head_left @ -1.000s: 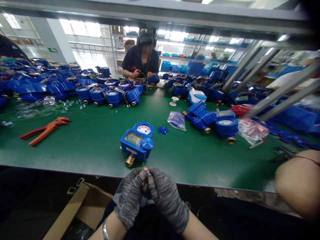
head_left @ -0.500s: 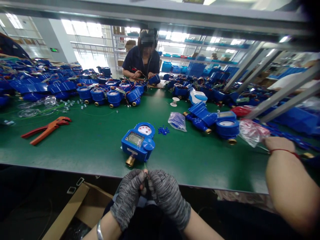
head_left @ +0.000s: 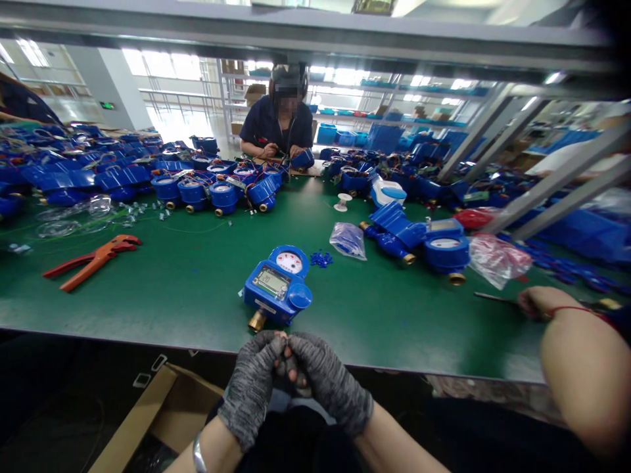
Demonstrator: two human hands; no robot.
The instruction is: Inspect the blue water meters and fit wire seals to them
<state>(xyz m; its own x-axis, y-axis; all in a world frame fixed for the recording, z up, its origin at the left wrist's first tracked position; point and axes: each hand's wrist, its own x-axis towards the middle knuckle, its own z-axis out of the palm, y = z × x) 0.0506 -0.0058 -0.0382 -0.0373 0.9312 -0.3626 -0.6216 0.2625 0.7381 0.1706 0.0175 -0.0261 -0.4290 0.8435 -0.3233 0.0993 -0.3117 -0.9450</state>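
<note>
In grey fingerless knit gloves, my left hand [head_left: 254,381] and my right hand [head_left: 328,378] meet at the table's front edge. Their fingertips are pinched together, and whatever small thing lies between them is hidden. Just beyond stands a blue water meter [head_left: 279,289] with a small display, a round dial and a brass fitting facing me. Neither hand grips the meter's body. To its right lie a pile of small blue parts [head_left: 321,259] and a clear plastic bag [head_left: 348,240].
Orange-handled cutters [head_left: 96,259] lie on the left of the green table [head_left: 197,289]. Several blue meters [head_left: 221,197] line the back. A white spool [head_left: 342,202] stands mid-table. At right, a co-worker's hand [head_left: 537,302] holds a thin dark tool. Another person [head_left: 279,125] works opposite.
The meter has turned slightly and sits a little further right in view. My fingers have shifted but stay pinched together. The co-worker's hand at right has moved nearer, with the dark tool now showing.
</note>
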